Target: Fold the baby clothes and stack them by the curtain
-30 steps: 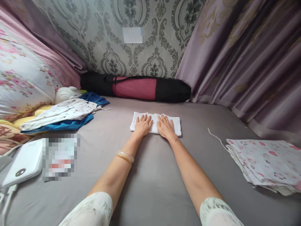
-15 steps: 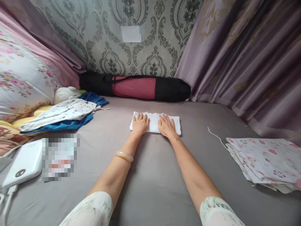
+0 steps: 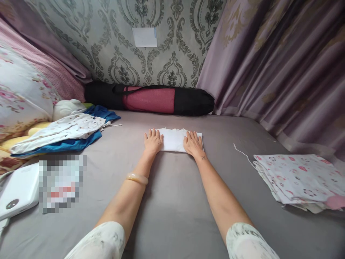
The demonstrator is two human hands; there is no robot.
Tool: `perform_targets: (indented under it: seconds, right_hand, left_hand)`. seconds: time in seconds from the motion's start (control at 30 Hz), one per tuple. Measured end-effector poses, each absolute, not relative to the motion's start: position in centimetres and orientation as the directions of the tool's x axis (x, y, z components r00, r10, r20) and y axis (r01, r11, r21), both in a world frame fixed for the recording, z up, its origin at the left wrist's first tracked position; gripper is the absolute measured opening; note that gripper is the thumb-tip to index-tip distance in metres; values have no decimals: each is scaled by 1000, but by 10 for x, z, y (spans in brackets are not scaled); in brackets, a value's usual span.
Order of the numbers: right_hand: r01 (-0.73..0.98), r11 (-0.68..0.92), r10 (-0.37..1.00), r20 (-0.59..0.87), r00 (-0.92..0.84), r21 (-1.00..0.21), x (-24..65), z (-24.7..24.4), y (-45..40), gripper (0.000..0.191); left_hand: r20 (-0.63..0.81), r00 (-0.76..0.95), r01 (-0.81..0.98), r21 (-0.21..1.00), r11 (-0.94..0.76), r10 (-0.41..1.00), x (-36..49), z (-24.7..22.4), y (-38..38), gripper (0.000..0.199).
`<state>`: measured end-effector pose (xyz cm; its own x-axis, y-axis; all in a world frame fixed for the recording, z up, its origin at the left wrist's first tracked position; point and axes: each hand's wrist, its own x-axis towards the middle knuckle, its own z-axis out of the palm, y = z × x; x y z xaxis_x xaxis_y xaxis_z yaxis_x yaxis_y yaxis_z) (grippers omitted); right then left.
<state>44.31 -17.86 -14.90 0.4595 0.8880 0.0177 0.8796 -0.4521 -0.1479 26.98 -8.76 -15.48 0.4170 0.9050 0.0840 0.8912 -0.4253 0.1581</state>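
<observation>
A folded white cloth [image 3: 173, 140] lies flat on the grey bed sheet [image 3: 172, 194], its long side running left to right. My left hand [image 3: 153, 141] rests palm down over the cloth's left end, fingers stretched out and pointing away from me. Over the right end lies my right hand [image 3: 193, 144], also flat with its fingers spread. Neither hand grips the cloth; both press on its top. A pale bangle [image 3: 137, 178] circles my left forearm.
Behind the cloth, a black and red bag [image 3: 149, 99] lies along the patterned wall. Clothes [image 3: 64, 131] are heaped at left, near a white power bank [image 3: 20, 190] and a blurred packet [image 3: 63, 187]. Folded flower-print fabric [image 3: 299, 180] lies at right, before purple curtains [image 3: 258, 64].
My hands have moved apart over the cloth, the left one sliding out to its left end. The whole view has shifted slightly.
</observation>
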Motion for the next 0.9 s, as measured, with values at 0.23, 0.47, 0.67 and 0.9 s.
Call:
perform_targets:
  seconds: [0.23,0.47,0.67,0.9]
  right_hand:
    - [843,-501,851,67,521,-197,459,-148,-183,60]
    - [818,-536,835,11,550,-208,468,-158,-185,61]
    - [842,-497,857,36,514,-211,455,-140,-184,59]
    - [933,-274,956,36,290,-233,414,-140,-179,55]
  left_hand:
    - [131,356,908,188,-375,925,261,-154,-79,60]
    - [18,349,902,265,-341,937,253,-161,-73,64]
    - [132,370,895,216,-391,920,265,-150,-81,62]
    - [116,644,734,185,-654,756,297,-154,-110,56]
